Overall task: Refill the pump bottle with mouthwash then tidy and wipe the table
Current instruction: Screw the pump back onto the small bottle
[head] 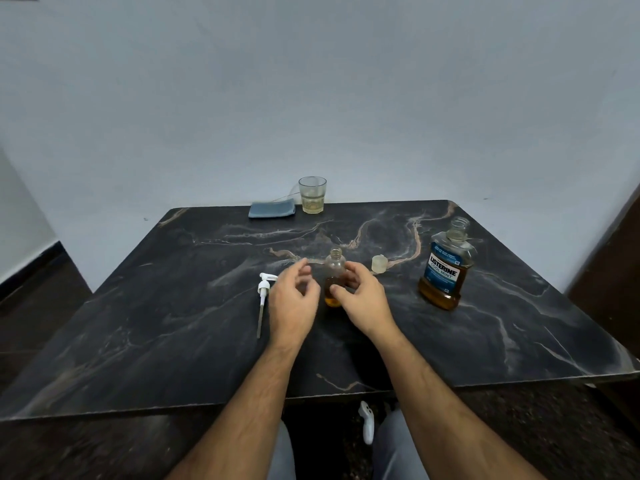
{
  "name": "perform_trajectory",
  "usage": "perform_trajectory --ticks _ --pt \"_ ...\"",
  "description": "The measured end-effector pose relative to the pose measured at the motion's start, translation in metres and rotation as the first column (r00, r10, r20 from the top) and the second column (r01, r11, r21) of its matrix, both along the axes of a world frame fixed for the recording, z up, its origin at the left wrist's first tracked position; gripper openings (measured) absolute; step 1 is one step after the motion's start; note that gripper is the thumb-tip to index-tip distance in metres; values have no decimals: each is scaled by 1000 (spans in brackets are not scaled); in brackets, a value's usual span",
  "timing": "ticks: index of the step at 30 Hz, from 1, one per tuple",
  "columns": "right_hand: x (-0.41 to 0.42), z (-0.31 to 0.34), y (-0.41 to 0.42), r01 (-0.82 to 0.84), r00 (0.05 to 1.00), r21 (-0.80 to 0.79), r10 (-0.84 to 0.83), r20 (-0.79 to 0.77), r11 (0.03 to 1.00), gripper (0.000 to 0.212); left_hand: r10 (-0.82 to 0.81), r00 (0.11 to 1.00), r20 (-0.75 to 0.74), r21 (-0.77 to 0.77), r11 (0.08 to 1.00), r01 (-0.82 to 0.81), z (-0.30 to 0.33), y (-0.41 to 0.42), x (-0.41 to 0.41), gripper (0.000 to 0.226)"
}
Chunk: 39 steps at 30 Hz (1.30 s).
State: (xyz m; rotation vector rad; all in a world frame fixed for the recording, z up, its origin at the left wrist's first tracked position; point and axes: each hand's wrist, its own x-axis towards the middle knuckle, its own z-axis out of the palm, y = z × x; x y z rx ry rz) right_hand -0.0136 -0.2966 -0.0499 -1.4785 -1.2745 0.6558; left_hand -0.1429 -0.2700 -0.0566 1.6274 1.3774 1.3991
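Both hands, right (363,296) and left (294,299), loosely cup, perhaps touching, the round glassy pump bottle (334,271).

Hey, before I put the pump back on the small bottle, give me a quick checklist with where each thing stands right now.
1. Small clear pump bottle upright, neck open: ok.
2. Amber liquid inside it: ok, though only the lower part is filled.
3. White pump head with dip tube within reach, lying left of the left hand: ok.
4. Right hand steadying the bottle: ok, fingers at its side.
5. Large Listerine mouthwash bottle recapped: not ok; its pale cap sits on the dark marble table.
6. Spills: cannot tell.
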Motion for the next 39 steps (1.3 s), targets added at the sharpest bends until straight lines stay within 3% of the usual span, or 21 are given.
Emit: perform_trajectory --ticks 2,5,11,14,19,22,26,30,34,39 --pt "-4 0 2 12 1000 12 -12 11 1000 51 182 976 -122 77 982 -174 12 5 -13 29" --pt "-8 -2 6 61 998 28 -62 16 998 48 280 913 -297 38 959 -282 25 26 -36 27" --pt "-9 -13 10 124 986 49 -128 102 991 48 134 780 -611 -251 902 -351 22 59 -71 38" --pt "-11 -17 11 130 983 70 -137 119 989 48 37 757 -652 -332 884 -329 19 62 -75 47" --pt "-11 -17 9 129 980 91 -141 141 987 46 7 777 -629 -384 866 -319 22 65 -74 39" --pt "-12 -17 7 123 979 116 -139 148 986 45 -2 861 -509 -419 874 -245 27 67 -70 31" --pt "-11 -17 7 109 977 151 -134 165 982 41 19 999 -43 -352 935 -33 49 74 -57 23" --pt "-10 -20 8 109 978 178 -138 158 978 42 -54 971 235 -187 977 100 91 70 -35 25" --pt "-9 -25 10 120 978 162 -144 149 979 51 -102 931 351 -89 986 141 121 67 -18 26" --pt "-10 -20 8 118 980 185 -144 137 976 46 -189 876 445 -17 976 219 134 59 1 22"
